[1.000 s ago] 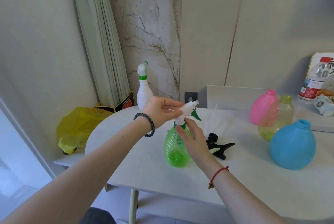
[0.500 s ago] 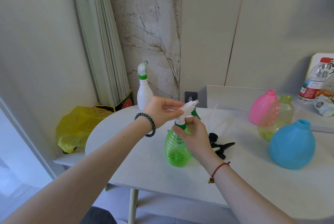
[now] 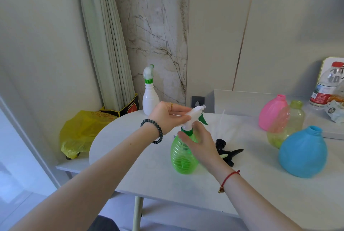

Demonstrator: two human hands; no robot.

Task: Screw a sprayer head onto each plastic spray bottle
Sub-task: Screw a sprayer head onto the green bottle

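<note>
A ribbed green spray bottle [image 3: 181, 158] stands upright on the white table [image 3: 167, 180]. A white sprayer head [image 3: 194, 114] with a green trigger and green collar sits on its neck. My left hand [image 3: 167, 116] grips the back of the white sprayer head. My right hand [image 3: 198, 140] curls round the green collar and the bottle's shoulder. A black sprayer head [image 3: 226, 151] lies on the table just right of the bottle. Pink [image 3: 271, 113], yellow-green [image 3: 292, 122] and blue [image 3: 302, 152] bottles stand open-necked at the right.
A white bottle [image 3: 150, 98] with a sprayer fitted stands at the table's back left. A yellow plastic bag [image 3: 80, 133] lies on a low ledge to the left. A water bottle [image 3: 327, 83] and packets sit on the raised shelf at the far right.
My right hand has shifted round the green collar, its fingers moving up the bottle's neck. My left hand and the sprayer head have stayed almost still.
</note>
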